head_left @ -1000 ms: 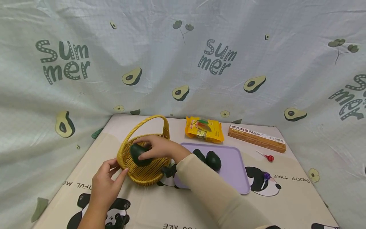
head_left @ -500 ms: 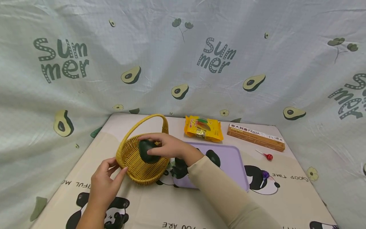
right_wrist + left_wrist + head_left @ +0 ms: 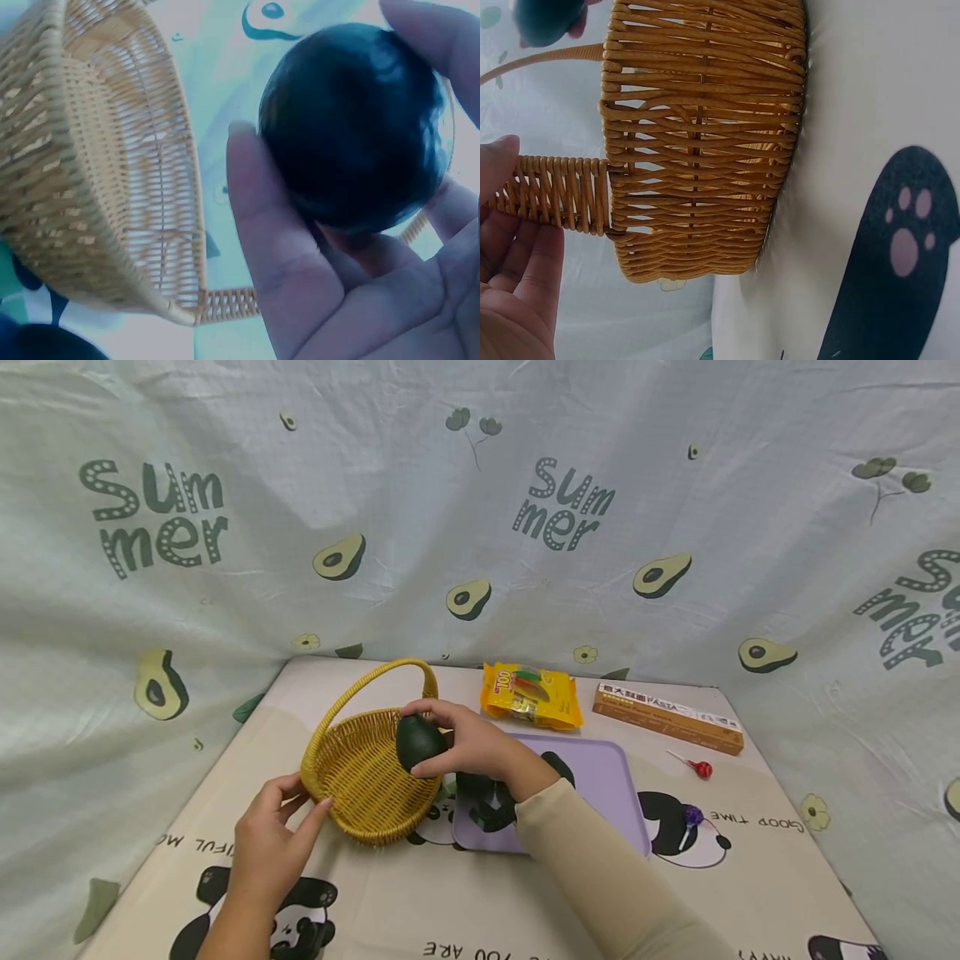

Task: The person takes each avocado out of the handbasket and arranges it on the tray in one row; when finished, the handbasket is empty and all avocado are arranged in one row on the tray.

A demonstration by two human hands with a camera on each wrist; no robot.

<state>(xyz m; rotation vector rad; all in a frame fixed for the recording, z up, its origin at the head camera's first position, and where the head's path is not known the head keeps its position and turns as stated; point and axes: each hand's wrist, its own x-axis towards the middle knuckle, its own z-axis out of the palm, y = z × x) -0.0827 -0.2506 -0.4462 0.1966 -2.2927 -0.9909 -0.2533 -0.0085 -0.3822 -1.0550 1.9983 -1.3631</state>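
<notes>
A yellow wicker basket [image 3: 367, 777] with an arched handle stands on the left of the table, its woven bottom showing. My left hand [image 3: 273, 831] grips the near-left foot of the handle; in the left wrist view the thumb and fingers [image 3: 540, 259] lie on either side of the woven strip. Over the basket's right rim, my right hand [image 3: 480, 745] holds a dark green avocado [image 3: 418, 743] between thumb and fingers. The right wrist view shows this avocado [image 3: 356, 127] beside the basket [image 3: 142, 165]. More avocados [image 3: 493, 814] lie on the lilac tray [image 3: 607, 793], partly behind my right arm.
Behind the tray lies a yellow snack packet [image 3: 531, 696]. To its right are a long pasta box [image 3: 667, 718], a red lollipop [image 3: 702, 769] and a purple lollipop [image 3: 693, 816]. A printed curtain [image 3: 405, 510] hangs along the table's back and sides.
My right hand has moved right with the avocado, from inside the basket to over its right rim. My left hand stays on the handle's foot.
</notes>
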